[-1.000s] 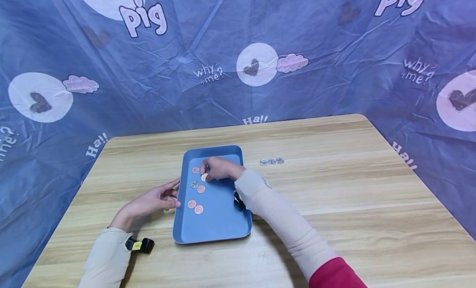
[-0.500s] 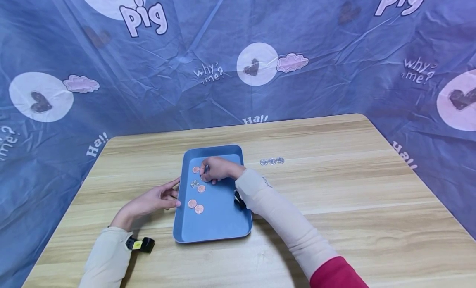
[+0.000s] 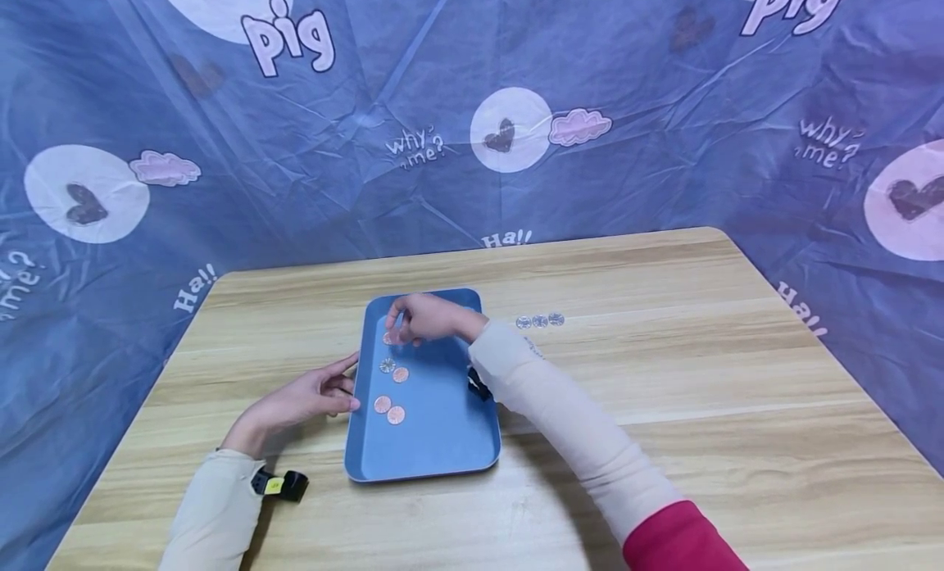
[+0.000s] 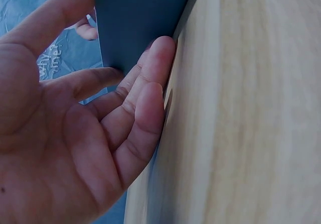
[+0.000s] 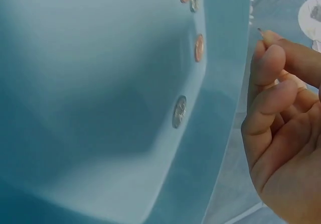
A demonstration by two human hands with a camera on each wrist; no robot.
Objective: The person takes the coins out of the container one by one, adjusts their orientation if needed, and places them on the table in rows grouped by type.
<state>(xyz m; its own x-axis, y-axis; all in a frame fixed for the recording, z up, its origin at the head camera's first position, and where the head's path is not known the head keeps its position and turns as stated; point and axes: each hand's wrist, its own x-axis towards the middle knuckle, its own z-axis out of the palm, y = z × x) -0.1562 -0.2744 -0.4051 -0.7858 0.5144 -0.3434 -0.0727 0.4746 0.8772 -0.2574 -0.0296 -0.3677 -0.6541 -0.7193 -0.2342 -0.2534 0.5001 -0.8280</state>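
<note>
A blue rectangular tray (image 3: pixel 442 452) lies on the table. Inside it, toward the left, are several copper coins (image 3: pixel 395 415) and a silver coin (image 3: pixel 387 365). My right hand (image 3: pixel 430 319) is over the tray's far part; thumb and fingertips pinch a small coin, seen edge-on in the right wrist view. Near that hand a copper coin (image 5: pixel 199 48) and a silver coin (image 5: pixel 179 112) lie in the tray; the head view hides the latter. My left hand (image 3: pixel 306 397) rests against the tray's left side, relaxed fingers touching the outer wall (image 4: pixel 135 23).
Right of the tray, a row of silver coins (image 3: pixel 540 321) lies on the wooden table (image 3: pixel 701 374). More silver coins (image 3: pixel 534 347) sit partly behind the right sleeve. A patterned blue cloth (image 3: pixel 332 186) hangs behind the table.
My right hand has picked up a copper coin from the tray and moved slightly up and left, toward the far copper coin. The left hand and tray stay in place.
</note>
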